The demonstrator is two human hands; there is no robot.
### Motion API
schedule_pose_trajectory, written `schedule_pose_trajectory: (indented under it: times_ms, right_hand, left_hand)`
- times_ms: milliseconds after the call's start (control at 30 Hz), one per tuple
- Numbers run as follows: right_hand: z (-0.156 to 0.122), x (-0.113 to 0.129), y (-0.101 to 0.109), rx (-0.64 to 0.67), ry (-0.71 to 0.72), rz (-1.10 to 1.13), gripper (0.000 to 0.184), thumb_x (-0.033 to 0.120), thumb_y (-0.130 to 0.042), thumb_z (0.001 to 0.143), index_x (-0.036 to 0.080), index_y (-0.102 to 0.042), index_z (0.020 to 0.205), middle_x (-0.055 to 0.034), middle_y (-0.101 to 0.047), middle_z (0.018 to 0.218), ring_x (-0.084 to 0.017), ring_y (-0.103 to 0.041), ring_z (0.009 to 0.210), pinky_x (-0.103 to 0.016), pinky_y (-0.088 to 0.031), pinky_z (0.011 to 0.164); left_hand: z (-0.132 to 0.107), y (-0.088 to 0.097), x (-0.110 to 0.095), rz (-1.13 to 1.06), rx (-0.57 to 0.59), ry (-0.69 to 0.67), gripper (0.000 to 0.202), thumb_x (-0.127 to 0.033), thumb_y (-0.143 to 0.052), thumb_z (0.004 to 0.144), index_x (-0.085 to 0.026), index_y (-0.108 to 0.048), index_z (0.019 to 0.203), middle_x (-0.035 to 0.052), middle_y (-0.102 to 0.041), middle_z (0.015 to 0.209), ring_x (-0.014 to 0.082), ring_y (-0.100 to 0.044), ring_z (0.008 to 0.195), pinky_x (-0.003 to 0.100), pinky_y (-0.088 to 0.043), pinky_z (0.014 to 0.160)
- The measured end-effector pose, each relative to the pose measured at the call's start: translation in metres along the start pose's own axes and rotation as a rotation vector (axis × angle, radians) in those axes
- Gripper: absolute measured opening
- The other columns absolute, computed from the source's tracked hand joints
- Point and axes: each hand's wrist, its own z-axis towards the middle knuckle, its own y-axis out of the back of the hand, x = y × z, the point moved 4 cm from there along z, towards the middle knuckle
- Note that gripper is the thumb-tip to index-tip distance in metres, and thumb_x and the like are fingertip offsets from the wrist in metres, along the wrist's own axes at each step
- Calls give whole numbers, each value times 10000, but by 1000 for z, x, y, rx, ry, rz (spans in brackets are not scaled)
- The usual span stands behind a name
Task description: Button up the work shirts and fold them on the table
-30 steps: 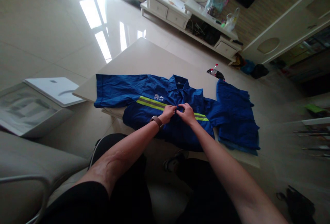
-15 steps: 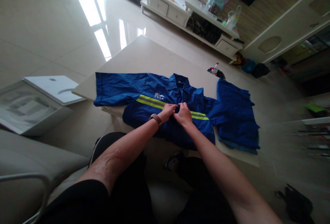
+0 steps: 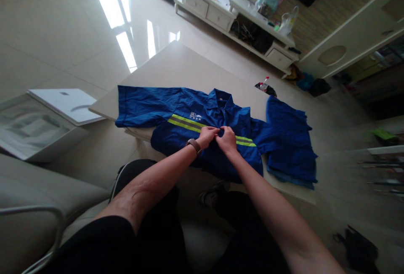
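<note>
One blue jacket (image 3: 217,156), centre of frame, spread on pale table (image 3: 189,65); fabric probably light, soft, easily creased, hardly fragile, best held along front opening (image 3: 222,119); left hand (image 3: 206,137) and right hand (image 3: 227,139) close together there, fingertips pinching cloth, exact fold hidden; forearms (image 3: 151,185) angled in from lower left and lower right

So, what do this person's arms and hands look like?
Both the left hand and right hand are ungloved. A brown strap, perhaps a watch, circles the left wrist; the right wrist has none. A plain black sleeve ends near the left elbow, while no sleeve shows on the right arm.
</note>
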Motion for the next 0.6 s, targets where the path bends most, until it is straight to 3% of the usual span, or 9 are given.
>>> schedule_pose_trajectory:
  times_ms: [133, 333, 600]
  right_hand:
    - [-2, 2, 1, -7, 33, 15, 455, 283, -647, 870, 75, -655, 1275, -117, -546, 1246, -159, -529, 1144, -268, -430, 1116]
    - [-6, 7, 2, 12, 53, -43, 490, 312, -639, 882, 81, -630, 1314, -121, -530, 1267, -159, -527, 1130, -258, -443, 1079]
    - [-10, 8, 5, 30, 50, -113, 484, 295, -597, 911, 107, -608, 1357, -115, -520, 1284, -157, -523, 1116, -232, -439, 1031]
  left_hand:
    - [-3, -1, -3, -22, -33, -14, 118, -117, -707, 783, -115, -695, 665, 4, -584, 558, 93, -482, 552, 223, -392, 587]
    - [-2, -2, -4, -28, -31, -8, 257, -134, -681, 783, -134, -596, 540, -14, -514, 530, 83, -417, 527, 230, -334, 565]
    - [-2, -2, -6, -21, 4, -2, 253, -164, -704, 793, -134, -605, 562, -12, -508, 537, 90, -426, 552, 228, -345, 570]
